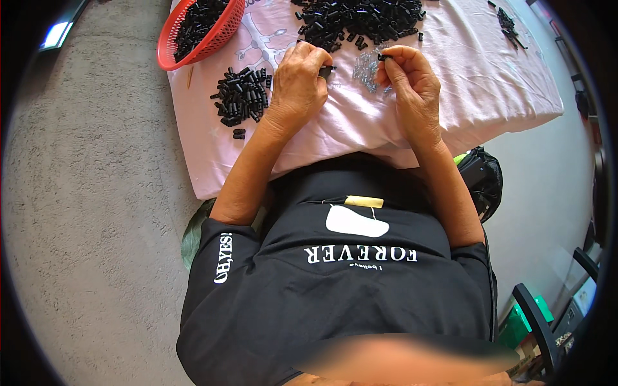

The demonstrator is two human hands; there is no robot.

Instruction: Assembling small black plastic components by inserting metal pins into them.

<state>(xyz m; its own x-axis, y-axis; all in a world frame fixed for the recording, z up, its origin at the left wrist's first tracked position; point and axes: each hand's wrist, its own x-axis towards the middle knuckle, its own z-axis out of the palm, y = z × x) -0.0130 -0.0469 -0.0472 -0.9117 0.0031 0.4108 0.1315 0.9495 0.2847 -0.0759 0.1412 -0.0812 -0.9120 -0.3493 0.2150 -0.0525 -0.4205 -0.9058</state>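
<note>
My left hand point(299, 80) is closed on a small black plastic part point(326, 72), which sticks out between thumb and fingers. To its right, my right hand point(413, 80) pinches a tiny black piece point(383, 57) at the fingertips. Between the hands lies a scatter of small shiny silver metal parts point(367, 72), partly behind my right fingers; their exact kind is too small to make out. A small pile of black cylindrical parts point(241, 96) sits left of my left hand. Beyond both hands spreads a larger heap of similar black parts point(360, 20).
A red plastic basket point(225, 37) of black parts stands at the table's far left corner. More thin black pieces point(509, 29) lie far right on the pink cloth point(476, 71). A black bag point(481, 180) is below the table's right side, with a dark chair frame point(537, 321) lower right.
</note>
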